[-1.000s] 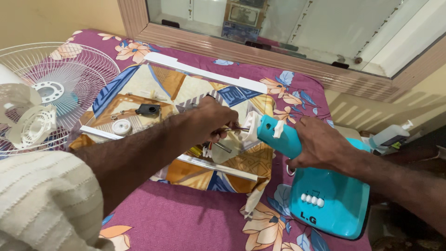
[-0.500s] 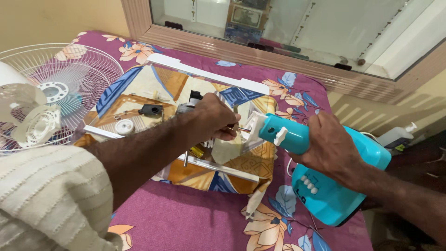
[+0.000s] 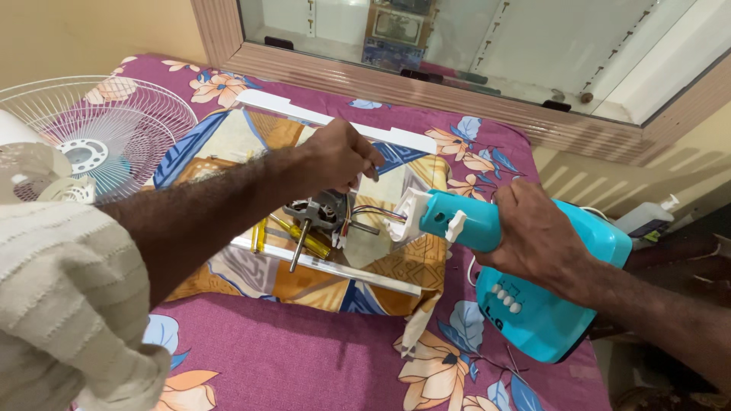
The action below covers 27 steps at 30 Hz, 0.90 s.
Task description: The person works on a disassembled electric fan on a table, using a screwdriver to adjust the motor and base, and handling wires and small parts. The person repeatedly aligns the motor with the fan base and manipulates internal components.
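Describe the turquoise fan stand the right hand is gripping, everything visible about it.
The turquoise fan stand looks like glossy plastic: a broad base with a row of small white buttons and a round neck ending in a white collar. It is tipped over, neck pointing left toward the bare motor, with coloured wires running between them. The right hand grips the neck from above; the base rests at the edge of the floral cloth.

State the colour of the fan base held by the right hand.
Turquoise blue fan base, gripped by the right hand; head view.

A turquoise fan base (image 3: 548,304) with white buttons lies on a magenta floral bedsheet (image 3: 304,358), beside yellow-handled screwdrivers (image 3: 301,232).
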Motion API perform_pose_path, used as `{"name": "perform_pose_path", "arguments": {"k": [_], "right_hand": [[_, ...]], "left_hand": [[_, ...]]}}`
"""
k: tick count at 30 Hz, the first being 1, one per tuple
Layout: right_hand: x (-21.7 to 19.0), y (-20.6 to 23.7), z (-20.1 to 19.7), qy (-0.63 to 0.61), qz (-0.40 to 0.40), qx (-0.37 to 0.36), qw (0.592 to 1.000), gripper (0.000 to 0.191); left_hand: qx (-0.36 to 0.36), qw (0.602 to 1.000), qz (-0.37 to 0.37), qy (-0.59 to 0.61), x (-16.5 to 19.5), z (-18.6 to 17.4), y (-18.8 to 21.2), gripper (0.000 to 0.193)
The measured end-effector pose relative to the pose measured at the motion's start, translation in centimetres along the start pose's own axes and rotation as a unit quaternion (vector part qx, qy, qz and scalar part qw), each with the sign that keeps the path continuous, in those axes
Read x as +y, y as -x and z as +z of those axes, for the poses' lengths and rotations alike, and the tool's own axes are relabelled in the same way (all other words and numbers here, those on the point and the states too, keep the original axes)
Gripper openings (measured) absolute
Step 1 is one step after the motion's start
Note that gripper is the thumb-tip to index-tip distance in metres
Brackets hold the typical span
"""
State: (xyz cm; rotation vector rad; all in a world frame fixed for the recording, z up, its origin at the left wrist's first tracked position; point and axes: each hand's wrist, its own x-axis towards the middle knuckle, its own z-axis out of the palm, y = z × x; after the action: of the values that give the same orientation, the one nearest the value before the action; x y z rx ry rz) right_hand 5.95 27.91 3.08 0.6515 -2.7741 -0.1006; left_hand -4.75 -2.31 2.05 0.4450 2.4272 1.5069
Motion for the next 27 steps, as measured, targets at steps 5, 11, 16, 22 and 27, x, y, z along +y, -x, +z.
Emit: {"name": "perform_pose_path", "arguments": {"k": [5, 11, 16, 22, 27], "right_hand": [[0.4, -0.3, 0.1, -0.011, -0.016, 0.023, 1.0, 0.066], [0.8, -0.6, 0.2, -0.023, -0.002, 0.003, 1.0, 0.064], [1.1, -1.1, 0.4, -0.016, -0.005, 0.004, 1.0, 0.065], [1.4, -1.9, 0.8, -0.04, -0.036, 0.006, 0.999, 0.067], [2.0, -3.3, 0.9, -0.033, 0.001, -0.083, 0.996, 0.064]], "left_hand": [[0.065, 0.926, 0.262, -0.263, -1.3, -0.1, 1.0, 0.012], [0.13, 0.863, 0.35, -0.341, -0.8, 0.2, 3.1, 0.004], [0.106, 0.918, 0.243, -0.294, 0.9, -0.7, 2.8, 0.024], [0.125, 0.99, 0.057, 0.027, 0.3, -1.4, 1.4, 0.05], [0.019, 0.992, 0.044, 0.116, -1.1, -2.2, -0.1, 0.083]]}}
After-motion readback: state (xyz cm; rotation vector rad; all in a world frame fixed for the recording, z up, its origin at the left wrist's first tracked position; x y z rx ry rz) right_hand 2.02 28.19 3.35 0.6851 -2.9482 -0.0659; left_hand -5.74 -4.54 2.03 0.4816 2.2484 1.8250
